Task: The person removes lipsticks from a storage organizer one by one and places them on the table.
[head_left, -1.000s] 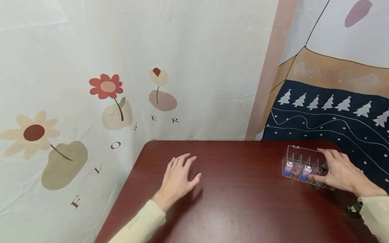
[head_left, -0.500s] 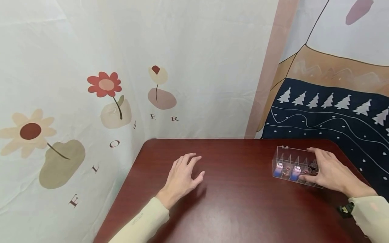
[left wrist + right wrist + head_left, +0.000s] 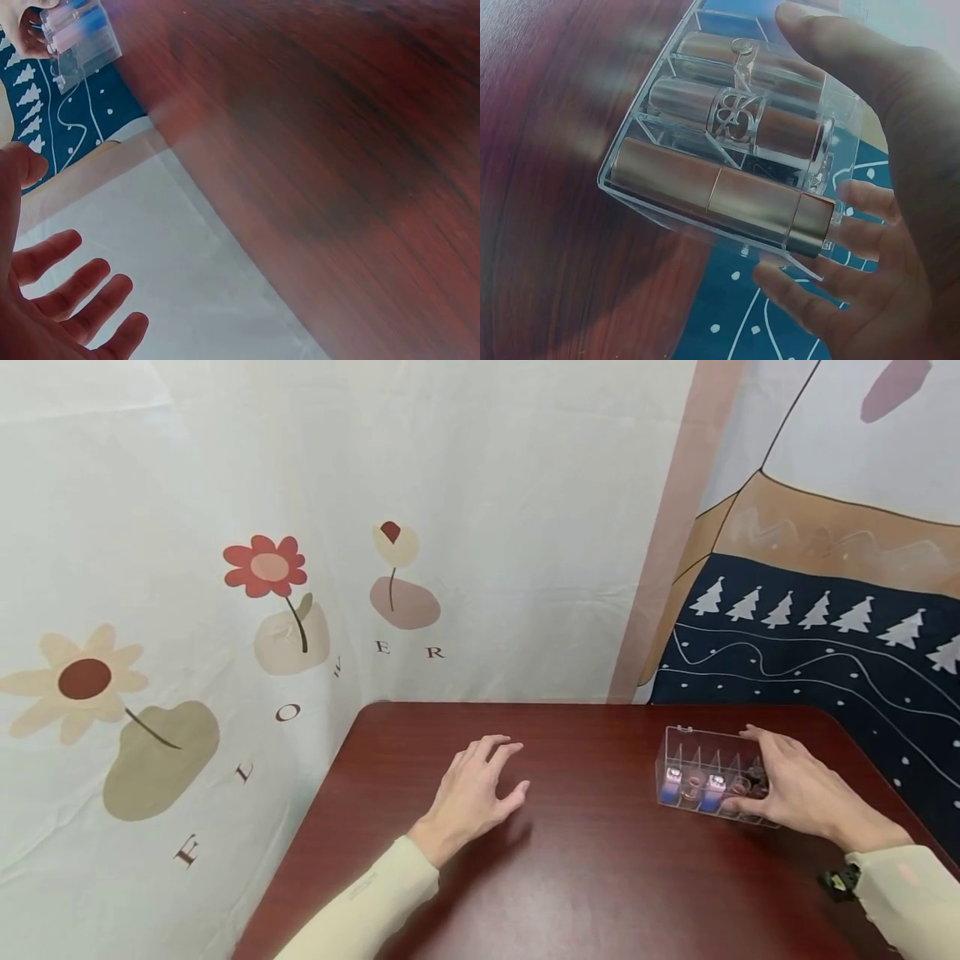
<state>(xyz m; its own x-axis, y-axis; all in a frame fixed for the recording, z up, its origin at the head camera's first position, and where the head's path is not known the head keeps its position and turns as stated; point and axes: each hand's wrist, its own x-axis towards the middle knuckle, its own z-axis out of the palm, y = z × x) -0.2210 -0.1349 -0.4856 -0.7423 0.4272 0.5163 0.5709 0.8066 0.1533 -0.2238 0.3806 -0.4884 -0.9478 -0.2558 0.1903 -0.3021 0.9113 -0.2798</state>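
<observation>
Right hand [image 3: 802,785] pinches a clear box [image 3: 693,752], thumb on the near face, fingers behind, grip at the end toward the right edge of the table [image 3: 570,877]. Box stands right of the table's middle, toward its far edge; whether its base touches the tabletop, cannot tell. Compartments in a row: a pink-and-blue tube [image 3: 671,785] at the end toward the table's middle, a second pink-and-blue tube [image 3: 712,793] further toward the table's right, a gold tube [image 3: 720,199] at the gripped end, a clear-cased tube [image 3: 739,116] with ornate band just beside it. Other tubes partly hidden by the thumb. Left hand [image 3: 472,793] hangs above the table, left of its middle; fingers loosely curved and spread, thumb well apart from them. Pale yellow sleeves [image 3: 367,906] on both arms. Behind the table, a white flower-printed curtain [image 3: 525,527]; beyond its far right corner, a dark blue panel [image 3: 787,647] with white trees.
</observation>
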